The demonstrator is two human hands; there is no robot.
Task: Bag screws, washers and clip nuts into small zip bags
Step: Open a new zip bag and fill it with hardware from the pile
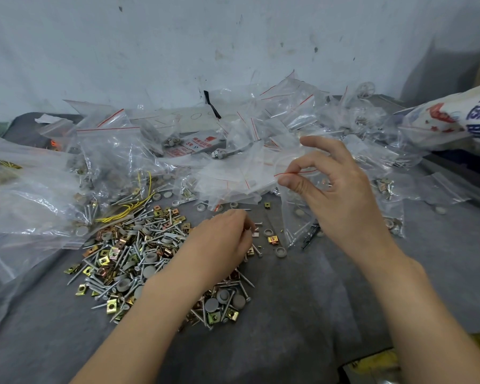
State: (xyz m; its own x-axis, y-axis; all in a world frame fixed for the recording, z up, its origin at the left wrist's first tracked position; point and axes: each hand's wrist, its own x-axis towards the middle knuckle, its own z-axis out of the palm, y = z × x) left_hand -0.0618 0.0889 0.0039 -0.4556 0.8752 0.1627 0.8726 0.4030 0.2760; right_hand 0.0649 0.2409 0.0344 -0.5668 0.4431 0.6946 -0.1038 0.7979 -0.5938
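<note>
Two bare forearms come in from the bottom edge, cut off there, and lie over a grey cloth (pixel 302 314) that covers the work surface. At the far left, large clear bags (pixel 25 195) run out of view, their contents blurred by creased plastic. Next to them a loose yellow wire (pixel 128 209) lies on the far edge of the hardware pile (pixel 128 259), a mix of screws, grey washers and brass-coloured clip nuts, part of it hidden under the left forearm. The left hand (pixel 222 239) rests at the pile's right edge with its fingers curled down. The tips are hidden behind its back, so I cannot tell whether they grip a piece. Just to its right a single clip nut (pixel 273 239) and a washer (pixel 280 251) lie apart on bare cloth, near a dark object (pixel 311 235) inside plastic that is hard to make out. Above them the right hand (pixel 341 195) is raised, thumb and forefinger pinching the red seal line of a small zip bag (pixel 241 176), the other fingers loosely spread. Whether the bag holds anything cannot be told. Behind it a heap of zip bags (pixel 275 115) fills the back of the table up to a scuffed pale wall (pixel 233 37). Open cloth lies between and in front of the forearms. At the right edge a printed woven sack (pixel 455 117) is cut off, and a yellow package (pixel 372 364) shows at the bottom.
</note>
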